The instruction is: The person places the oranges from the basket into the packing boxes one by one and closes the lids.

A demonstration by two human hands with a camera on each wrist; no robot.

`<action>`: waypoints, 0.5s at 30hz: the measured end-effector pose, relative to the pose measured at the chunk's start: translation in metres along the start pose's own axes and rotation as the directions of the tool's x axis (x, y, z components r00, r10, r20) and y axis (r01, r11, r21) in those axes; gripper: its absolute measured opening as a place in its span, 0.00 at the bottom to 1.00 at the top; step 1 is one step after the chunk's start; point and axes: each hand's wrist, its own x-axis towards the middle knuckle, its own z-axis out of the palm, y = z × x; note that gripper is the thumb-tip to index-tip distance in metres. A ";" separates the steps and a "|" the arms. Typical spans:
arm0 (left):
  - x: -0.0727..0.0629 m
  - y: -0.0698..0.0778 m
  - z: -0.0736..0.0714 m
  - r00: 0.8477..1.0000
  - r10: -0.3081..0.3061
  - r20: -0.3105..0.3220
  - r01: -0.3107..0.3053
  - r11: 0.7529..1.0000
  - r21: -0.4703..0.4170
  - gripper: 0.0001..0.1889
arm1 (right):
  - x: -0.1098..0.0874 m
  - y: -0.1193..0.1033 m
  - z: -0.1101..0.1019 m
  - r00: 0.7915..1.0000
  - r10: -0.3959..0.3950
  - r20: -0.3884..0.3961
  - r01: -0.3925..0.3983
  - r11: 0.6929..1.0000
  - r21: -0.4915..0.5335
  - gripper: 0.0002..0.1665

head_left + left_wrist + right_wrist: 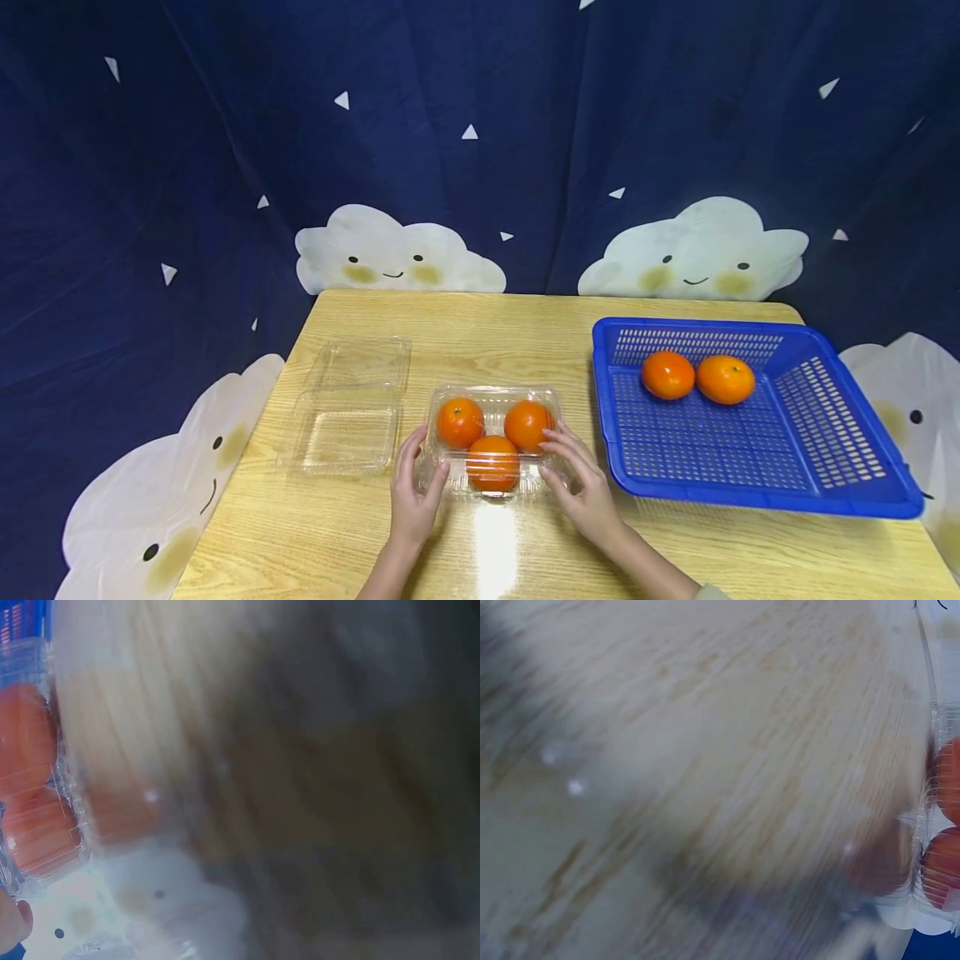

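Note:
A clear plastic clamshell container [495,396] with three oranges inside stands in front of me. Two oranges, the left [460,422] and the right [529,425], lie toward the back; the third orange [492,463] lies in front, seen through clear plastic. My left hand [414,493] holds the container's left end, thumb near its front corner. At the opposite end my right hand [588,492] holds on with bent fingers, whose tips overlap the right orange in the head view. Each wrist view catches the container and its oranges only at one edge.
Left of the hands lies another clear clamshell [348,425], opened out with no fruit inside. A blue plastic basket [765,500] stands at the right, holding two oranges [668,375] near its back wall. Behind the wooden table [465,325] hangs a dark blue curtain [420,167] with clouds.

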 end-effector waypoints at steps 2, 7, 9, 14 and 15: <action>-0.001 0.001 -0.001 1.000 -0.007 0.008 0.007 1.000 0.020 0.28 | -0.001 0.000 0.000 1.000 0.002 0.005 -0.002 1.000 -0.004 0.23; -0.004 -0.003 -0.003 0.998 -0.049 0.038 0.047 0.998 0.046 0.29 | -0.003 0.001 0.000 1.000 -0.015 0.009 0.015 1.000 -0.013 0.23; -0.007 -0.011 -0.002 0.997 -0.058 0.047 0.055 0.997 0.057 0.29 | -0.004 0.003 0.001 0.999 -0.034 0.008 0.034 0.999 -0.017 0.23; -0.018 -0.037 0.002 0.997 -0.045 0.056 0.041 0.997 0.062 0.29 | -0.006 0.006 0.002 0.998 -0.068 0.011 0.068 0.997 -0.027 0.23; -0.018 -0.039 0.002 0.998 -0.042 0.056 0.039 0.997 0.060 0.29 | -0.006 0.007 0.002 0.997 -0.073 0.011 0.074 0.997 -0.028 0.23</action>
